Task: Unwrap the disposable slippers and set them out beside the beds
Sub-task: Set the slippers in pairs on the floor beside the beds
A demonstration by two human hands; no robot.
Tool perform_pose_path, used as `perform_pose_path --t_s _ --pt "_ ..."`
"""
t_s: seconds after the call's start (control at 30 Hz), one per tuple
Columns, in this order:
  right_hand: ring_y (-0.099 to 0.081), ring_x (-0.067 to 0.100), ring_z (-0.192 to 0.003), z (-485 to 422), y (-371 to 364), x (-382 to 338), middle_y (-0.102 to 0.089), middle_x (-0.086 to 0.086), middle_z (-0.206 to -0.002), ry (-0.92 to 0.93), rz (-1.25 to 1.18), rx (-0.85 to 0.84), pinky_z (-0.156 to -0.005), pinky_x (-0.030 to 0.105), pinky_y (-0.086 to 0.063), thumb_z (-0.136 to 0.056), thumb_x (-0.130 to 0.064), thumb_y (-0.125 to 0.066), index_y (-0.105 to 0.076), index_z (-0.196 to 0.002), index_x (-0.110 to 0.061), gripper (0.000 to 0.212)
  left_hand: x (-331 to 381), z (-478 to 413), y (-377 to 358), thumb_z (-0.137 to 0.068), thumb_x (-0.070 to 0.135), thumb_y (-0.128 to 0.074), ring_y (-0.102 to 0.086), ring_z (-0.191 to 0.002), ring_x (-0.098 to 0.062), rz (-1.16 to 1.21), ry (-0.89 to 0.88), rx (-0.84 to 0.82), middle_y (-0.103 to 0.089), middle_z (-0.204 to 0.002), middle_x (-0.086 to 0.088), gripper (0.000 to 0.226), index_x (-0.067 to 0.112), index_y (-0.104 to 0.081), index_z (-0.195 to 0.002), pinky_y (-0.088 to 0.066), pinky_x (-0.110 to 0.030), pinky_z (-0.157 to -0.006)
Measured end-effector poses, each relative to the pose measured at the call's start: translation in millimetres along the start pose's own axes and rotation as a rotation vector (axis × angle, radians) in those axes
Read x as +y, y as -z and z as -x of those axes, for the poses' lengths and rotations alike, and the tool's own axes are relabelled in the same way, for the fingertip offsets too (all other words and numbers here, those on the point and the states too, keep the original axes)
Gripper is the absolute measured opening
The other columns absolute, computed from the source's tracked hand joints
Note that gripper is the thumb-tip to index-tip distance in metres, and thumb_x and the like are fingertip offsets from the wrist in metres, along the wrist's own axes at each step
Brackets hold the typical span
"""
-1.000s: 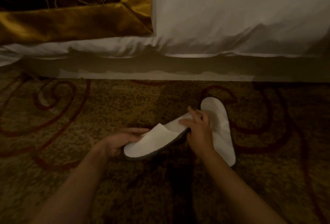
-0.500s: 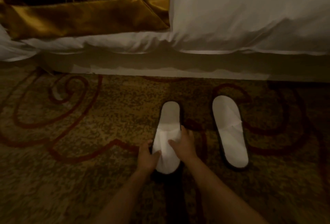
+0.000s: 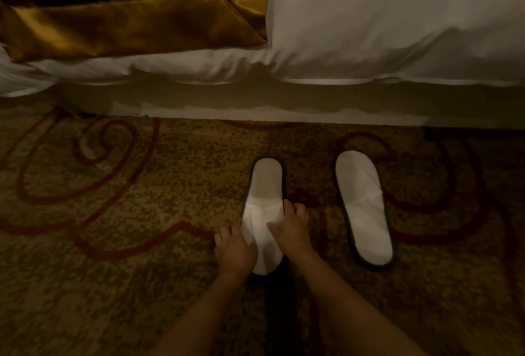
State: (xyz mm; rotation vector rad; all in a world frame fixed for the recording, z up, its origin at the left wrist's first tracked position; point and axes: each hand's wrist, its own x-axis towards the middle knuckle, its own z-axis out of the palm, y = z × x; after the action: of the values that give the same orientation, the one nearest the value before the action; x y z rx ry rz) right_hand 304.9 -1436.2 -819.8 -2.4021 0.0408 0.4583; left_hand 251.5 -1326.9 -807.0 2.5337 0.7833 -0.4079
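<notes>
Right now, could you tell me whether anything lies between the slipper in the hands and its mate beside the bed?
Nothing visible does. Only bare carpet separates the left slipper, held by the left hand and right hand, from the right slipper.

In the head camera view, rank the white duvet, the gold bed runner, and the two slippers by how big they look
1. White duvet
2. Gold bed runner
3. Right slipper and left slipper: they look alike, and hands cover part of the left one, so unranked.
</notes>
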Motion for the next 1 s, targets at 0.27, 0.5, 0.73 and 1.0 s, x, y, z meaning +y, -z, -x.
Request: perform_pose_path --t_s 0.27,0.5,0.73,1.0 --pt "-0.027 0.038 -0.132 -1.8 69.6 65.0 -0.024 0.024 -0.148 -0.273 0.395 0.424 -0.112 0.046 -0.020 -0.079 -0.046 -0.064 -0.013 -0.145 -0.004 0.093 42.2 2.7 15.0 -0.090 0.019 -0.051 -0.032 -0.126 -0.024 0.175 -0.250 0.133 -0.041 -0.135 -0.008 0.045 0.017 -0.042 -0.134 -0.029 -0.031 -0.104" --pt "-0.035 0.039 -0.121 -4.2 91.5 97.9 -0.040 0.024 -0.131 -0.437 0.231 0.311 -0.100 0.045 -0.031 -0.070 -0.049 -0.072 -0.029 -0.137 -0.008 0.090 79.1 18.9 3.8 -0.092 0.016 -0.044 -0.034 -0.129 -0.022 0.149 -0.529 -0.011 -0.043 -0.139 -0.006 0.045 0.017 -0.041 -0.137 -0.031 -0.034 -0.108" --pt "-0.018 0.022 -0.135 22.7 121.0 117.8 -0.024 0.004 -0.148 0.252 0.251 0.021 -0.108 0.034 -0.024 -0.069 -0.043 -0.071 -0.016 -0.146 -0.026 0.096 117.9 -9.3 23.0 -0.092 0.019 -0.050 -0.026 -0.142 -0.021 0.086 -0.804 -0.099 -0.035 -0.151 -0.002 0.052 0.021 -0.036 -0.142 -0.015 -0.032 -0.117" --pt "0.002 -0.001 -0.134 27.3 151.2 109.7 -0.015 -0.011 -0.151 0.562 0.448 -0.017 -0.113 0.028 0.012 -0.070 -0.034 -0.066 -0.003 -0.146 -0.034 0.099 131.1 -12.5 29.4 -0.092 0.027 -0.049 -0.050 -0.120 -0.023 -0.090 -0.785 -0.258 -0.055 -0.130 -0.005 0.042 0.028 -0.049 -0.134 -0.038 -0.043 -0.103"
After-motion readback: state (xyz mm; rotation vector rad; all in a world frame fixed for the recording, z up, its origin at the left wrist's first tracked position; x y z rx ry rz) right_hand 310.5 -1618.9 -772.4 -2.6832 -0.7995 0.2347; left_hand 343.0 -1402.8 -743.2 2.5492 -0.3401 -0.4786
